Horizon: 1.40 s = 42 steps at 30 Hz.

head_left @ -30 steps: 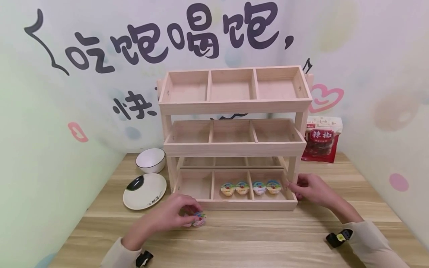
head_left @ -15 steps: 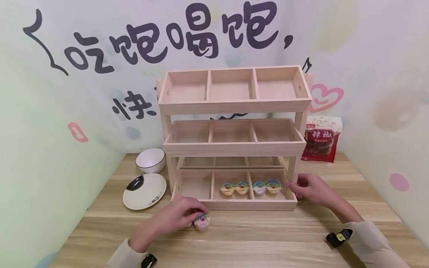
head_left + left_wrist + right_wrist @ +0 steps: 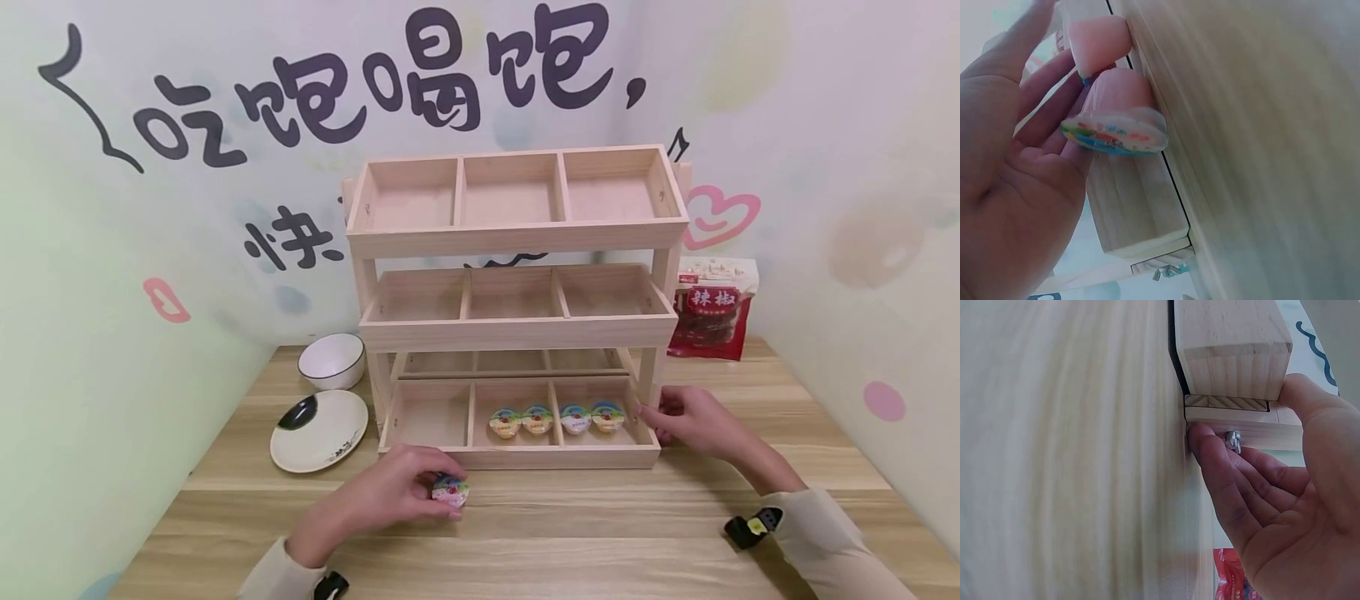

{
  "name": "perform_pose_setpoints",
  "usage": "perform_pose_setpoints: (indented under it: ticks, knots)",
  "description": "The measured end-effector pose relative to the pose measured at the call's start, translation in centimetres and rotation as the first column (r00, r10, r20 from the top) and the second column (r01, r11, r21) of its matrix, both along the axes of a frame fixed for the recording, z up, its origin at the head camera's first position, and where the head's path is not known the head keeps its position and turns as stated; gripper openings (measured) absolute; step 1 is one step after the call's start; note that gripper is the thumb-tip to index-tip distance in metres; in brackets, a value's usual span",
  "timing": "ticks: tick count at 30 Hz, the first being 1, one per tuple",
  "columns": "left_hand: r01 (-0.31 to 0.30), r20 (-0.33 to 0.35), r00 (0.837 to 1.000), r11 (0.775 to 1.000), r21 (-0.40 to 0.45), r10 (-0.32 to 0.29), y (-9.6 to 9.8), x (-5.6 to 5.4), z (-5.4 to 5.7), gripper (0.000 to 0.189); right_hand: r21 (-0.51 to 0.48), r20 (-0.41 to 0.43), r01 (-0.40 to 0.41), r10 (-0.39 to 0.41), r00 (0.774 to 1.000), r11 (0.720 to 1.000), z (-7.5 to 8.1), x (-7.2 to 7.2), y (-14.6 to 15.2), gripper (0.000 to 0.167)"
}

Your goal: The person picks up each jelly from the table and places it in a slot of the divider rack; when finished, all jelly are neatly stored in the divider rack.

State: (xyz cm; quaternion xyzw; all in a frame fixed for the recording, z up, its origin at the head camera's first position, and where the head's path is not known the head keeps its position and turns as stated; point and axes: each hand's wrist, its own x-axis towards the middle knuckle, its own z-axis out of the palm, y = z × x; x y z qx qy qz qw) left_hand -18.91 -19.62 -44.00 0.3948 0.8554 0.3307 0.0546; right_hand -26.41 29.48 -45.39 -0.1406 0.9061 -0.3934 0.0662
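Plate (image 3: 326,433), pale, with a black patch at its rim: lay on the wooden table (image 3: 540,533), at nine o'clock from the middle of the lowest tray (image 3: 517,457).

Bowl (image 3: 330,360), white, dark-rimmed: stood just behind the plate, at ten o'clock.

Left hand (image 3: 397,487), one, in a pale sleeve: near half past seven, in front of the tray. Fingers and thumb curled about a pink cup (image 3: 450,490), parted by roughly that cup's breadth; how firmly it was held I could not tell.

That cup, lidded: low at the table, at seven o'clock, tipped so that its lid faced the person.

Second pink cup (image 3: 1100,44): just beyond the first, seen from the left wrist only; whether the fingers held it I could not tell.

Rack (image 3: 517,242), bare wood, trays in three compartments: stood before a lettered wall (image 3: 247,50). Lowest tray contained two lidded cups (image 3: 505,423) in the middle compartment, two more (image 3: 607,417) in the right one, side by side.

Right hand (image 3: 697,423), one: at three o'clock, gripping the rack's right end, thumb at the tray's corner, fingers bent beside a metal bolt (image 3: 1233,441), opening filled by timber.

Bag (image 3: 708,321), red and white: stood at two o'clock, partly behind the rack's right upright.
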Motion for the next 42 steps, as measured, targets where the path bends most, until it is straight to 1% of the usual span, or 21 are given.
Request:
perform_pose_setpoints:
  ticks: [5,7,12,19,23,25,26,28,31,33,35,37,39,42]
  knots:
    - [0.001,0.080,0.997,0.999,0.034,-0.004,-0.6,-0.2,0.1,0.032,-0.002,0.011,0.002,-0.002,1.000,1.000,0.0,0.0,0.0,0.041]
    - [0.013,0.086,0.996,0.999,0.048,-0.017,-0.7,-0.2,0.2,0.032,0.001,0.015,0.003,-0.003,1.000,1.000,-0.1,0.0,0.0,0.040]
    - [0.061,0.025,0.998,0.997,0.049,-0.062,-0.7,-0.2,0.4,0.032,-0.002,0.024,-0.001,0.001,1.000,1.000,-0.1,-0.1,0.0,0.040]
    - [0.058,-0.044,0.997,0.998,0.027,-0.057,-0.5,-0.2,0.1,0.025,0.004,0.019,-0.001,0.001,1.000,1.000,0.0,0.0,0.0,0.040]
    - [0.064,-0.066,0.996,0.996,0.070,-0.059,-0.4,0.0,0.3,0.020,0.008,0.010,-0.001,0.001,1.000,1.000,0.0,0.0,0.0,0.038]
    - [0.074,-0.084,0.994,0.991,0.109,-0.065,-0.4,0.0,0.5,0.018,0.010,0.005,-0.004,0.004,1.000,1.000,0.0,0.0,0.1,0.039]
    - [0.074,-0.104,0.993,0.989,0.124,-0.061,-0.5,0.0,0.7,0.017,0.010,0.003,-0.004,0.004,1.000,1.000,0.0,0.0,0.1,0.038]
    - [0.067,-0.153,0.987,0.987,0.149,-0.044,-0.7,-0.1,1.0,0.019,0.013,0.003,0.003,-0.003,1.000,1.000,0.1,0.0,0.1,0.038]
    - [0.044,-0.235,0.972,0.984,0.173,-0.003,-1.2,-0.7,1.6,0.022,0.021,-0.008,-0.001,0.001,1.000,1.000,0.2,0.0,0.0,0.038]
    - [0.025,-0.259,0.966,0.981,0.191,0.026,-1.5,-1.2,1.9,0.022,0.021,-0.003,0.010,-0.010,1.000,1.000,0.2,-0.1,0.1,0.038]
    - [-0.002,-0.255,0.965,0.979,0.205,0.055,-1.7,-1.9,2.0,0.020,0.022,-0.003,0.007,-0.007,1.000,1.000,0.1,-0.1,0.1,0.038]
    - [-0.043,-0.243,0.965,0.977,0.211,0.095,-1.7,-2.7,2.1,0.018,0.018,0.008,0.009,-0.009,1.000,1.000,0.1,-0.1,0.2,0.038]
    - [-0.090,-0.214,0.968,0.976,0.200,0.133,-1.7,-3.3,2.1,0.017,0.015,0.017,0.013,-0.013,1.000,1.000,0.1,-0.1,0.2,0.038]
    - [-0.133,-0.162,0.974,0.977,0.166,0.160,-1.6,-4.3,2.0,0.019,0.018,0.019,0.007,-0.007,1.000,1.000,0.1,-0.2,0.1,0.041]
